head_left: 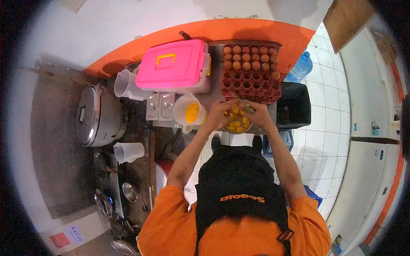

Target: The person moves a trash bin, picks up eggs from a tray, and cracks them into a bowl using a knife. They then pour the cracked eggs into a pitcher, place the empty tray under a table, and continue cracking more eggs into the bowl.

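A round bowl [237, 126] at the counter's front edge holds many yellow, rounded pieces that look like egg yolks. Over its left rim is my left hand [219, 114], its fingers bent inward above the bowl. My right hand [259, 115] is at the right rim, fingers curled around something small and pale greenish that is too blurred to name. Both hands are close together, and what sits in the left fingers is hidden. Just left of them stands a white plastic jug [181, 110] with yellow liquid in it. Behind the hands lies a red egg tray [247, 91], partly filled with brown eggs [246, 57].
A pink-lidded box [173, 64] stands at the back, with two lidded metal containers [160, 106] before it. On the left are a large rice cooker [100, 115], clear jugs [129, 152] and a stove [112, 187]. A black bin [294, 105] stands right of the tray.
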Available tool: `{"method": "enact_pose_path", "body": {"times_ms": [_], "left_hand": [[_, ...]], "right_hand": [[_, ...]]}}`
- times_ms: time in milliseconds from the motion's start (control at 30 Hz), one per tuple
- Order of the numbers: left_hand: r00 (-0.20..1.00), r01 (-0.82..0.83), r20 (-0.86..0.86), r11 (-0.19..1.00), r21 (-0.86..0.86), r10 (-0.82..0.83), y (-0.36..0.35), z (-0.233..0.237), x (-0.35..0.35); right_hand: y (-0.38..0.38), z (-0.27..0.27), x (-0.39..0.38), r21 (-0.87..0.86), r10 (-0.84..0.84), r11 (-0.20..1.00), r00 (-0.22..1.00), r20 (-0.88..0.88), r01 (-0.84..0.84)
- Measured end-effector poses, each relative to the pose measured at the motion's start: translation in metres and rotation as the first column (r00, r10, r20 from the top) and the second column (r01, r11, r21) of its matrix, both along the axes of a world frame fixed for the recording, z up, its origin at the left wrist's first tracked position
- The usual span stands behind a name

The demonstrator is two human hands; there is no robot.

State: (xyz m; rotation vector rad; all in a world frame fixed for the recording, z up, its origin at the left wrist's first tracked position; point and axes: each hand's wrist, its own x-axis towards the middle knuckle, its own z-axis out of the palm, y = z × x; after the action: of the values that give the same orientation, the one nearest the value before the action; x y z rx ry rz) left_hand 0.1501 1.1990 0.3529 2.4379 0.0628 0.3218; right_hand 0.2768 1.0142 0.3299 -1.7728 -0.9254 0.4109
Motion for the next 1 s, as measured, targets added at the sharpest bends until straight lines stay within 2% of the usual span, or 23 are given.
{"method": "enact_pose_path", "body": {"times_ms": [67, 100, 133, 167, 233, 267, 300, 333, 367, 400, 467, 500, 533, 600, 633, 667, 700, 733, 800, 833, 900, 933, 1000], "left_hand": [[1.000, -0.002, 0.015, 0.994, -0.110, 0.004, 0.003, 0.009, 0.003], [1.000, 0.000, 0.015, 0.994, -0.111, 0.002, -0.003, 0.018, 0.007], [0.994, -0.091, 0.030, 0.965, -0.245, 0.102, -0.014, 0.029, 0.013], [0.979, -0.178, 0.030, 0.909, -0.376, 0.204, -0.024, 0.039, 0.019], [0.987, -0.144, 0.028, 0.939, -0.313, 0.161, -0.039, 0.058, 0.032], [0.993, -0.107, 0.021, 0.963, -0.248, 0.115, -0.045, 0.061, 0.037], [0.993, -0.111, 0.020, 0.961, -0.255, 0.120, -0.053, 0.058, 0.043], [0.982, -0.099, 0.128, 0.959, -0.267, 0.137, -0.062, 0.055, 0.048], [0.960, -0.087, 0.234, 0.956, -0.279, 0.155, -0.068, 0.052, 0.050], [0.960, -0.088, 0.233, 0.955, -0.285, 0.158, -0.066, 0.046, 0.045], [0.968, -0.240, -0.085, 0.779, -0.580, 0.234, -0.055, 0.010, 0.020], [0.918, -0.395, -0.245, 0.673, -0.626, 0.311, -0.051, -0.022, -0.001], [0.848, -0.530, -0.396, 0.564, -0.633, 0.353, -0.042, -0.056, -0.019], [0.747, -0.658, -0.532, 0.328, -0.678, 0.399, -0.033, -0.099, -0.065], [0.752, -0.656, -0.547, 0.339, -0.674, 0.368, -0.024, -0.121, -0.074], [0.679, -0.735, -0.618, 0.375, -0.565, 0.397, -0.019, -0.143, -0.089], [0.597, -0.798, -0.675, 0.407, -0.445, 0.432, -0.021, -0.155, -0.101], [0.600, -0.792, -0.687, 0.420, -0.442, 0.409, -0.025, -0.156, -0.100], [0.658, -0.745, -0.711, 0.077, -0.663, 0.248, -0.023, -0.155, -0.092], [0.783, -0.607, -0.602, -0.019, -0.794, 0.154, -0.016, -0.169, -0.097], [0.770, -0.619, -0.618, -0.049, -0.784, 0.157, -0.021, -0.159, -0.077], [0.755, -0.627, -0.634, -0.096, -0.773, 0.168, -0.026, -0.155, -0.068], [0.767, -0.626, -0.625, -0.041, -0.778, 0.147, -0.027, -0.163, -0.059]], "right_hand": [[-0.001, -0.002, 0.003, -0.024, -0.040, 0.999, 0.996, -0.075, 0.039], [0.000, -0.001, 0.004, -0.001, -0.093, 0.995, 0.963, -0.254, 0.096], [0.001, 0.004, 0.004, 0.012, -0.135, 0.988, 0.896, -0.424, 0.154], [0.000, 0.009, 0.002, 0.010, -0.134, 0.988, 0.896, -0.424, 0.153], [-0.006, 0.040, -0.002, 0.003, -0.210, 0.962, 0.750, -0.627, 0.272], [-0.010, 0.052, -0.002, -0.001, -0.209, 0.964, 0.753, -0.624, 0.267], [-0.015, 0.063, -0.002, 0.077, -0.195, 0.910, 0.586, -0.786, 0.407], [-0.021, 0.066, -0.001, 0.115, -0.137, 0.826, 0.396, -0.908, 0.552], [-0.041, 0.051, 0.010, 0.104, -0.127, 0.837, 0.376, -0.918, 0.537], [-0.071, 0.030, 0.030, 0.096, -0.115, 0.848, 0.358, -0.927, 0.521], [-0.124, 0.003, 0.055, -0.033, -0.318, 0.747, 0.314, -0.895, 0.664], [-0.160, -0.015, 0.060, -0.076, -0.471, 0.707, 0.388, -0.792, 0.704], [-0.203, -0.037, 0.059, -0.116, -0.635, 0.680, 0.502, -0.587, 0.724], [-0.293, -0.074, 0.033, -0.233, -0.798, 0.602, 0.564, -0.214, 0.764], [-0.326, -0.058, 0.009, -0.412, -0.807, 0.585, 0.549, -0.217, 0.698], [-0.358, -0.038, -0.021, -0.583, -0.818, 0.548, 0.530, -0.224, 0.599], [-0.383, -0.036, -0.051, -0.608, -0.836, 0.520, 0.502, -0.219, 0.600], [-0.404, -0.035, -0.073, -0.669, -0.842, 0.494, 0.496, -0.211, 0.555], [-0.432, -0.046, -0.120, -0.723, -0.857, 0.459, 0.471, -0.208, 0.516], [-0.441, -0.071, -0.145, -0.667, -0.876, 0.460, 0.423, -0.232, 0.586], [-0.432, -0.083, -0.173, -0.604, -0.876, 0.482, 0.355, -0.326, 0.635], [-0.421, -0.090, -0.185, -0.615, -0.901, 0.433, 0.336, -0.274, 0.659], [-0.392, -0.116, -0.213, -0.645, -0.933, 0.361, 0.246, -0.264, 0.674]]}}
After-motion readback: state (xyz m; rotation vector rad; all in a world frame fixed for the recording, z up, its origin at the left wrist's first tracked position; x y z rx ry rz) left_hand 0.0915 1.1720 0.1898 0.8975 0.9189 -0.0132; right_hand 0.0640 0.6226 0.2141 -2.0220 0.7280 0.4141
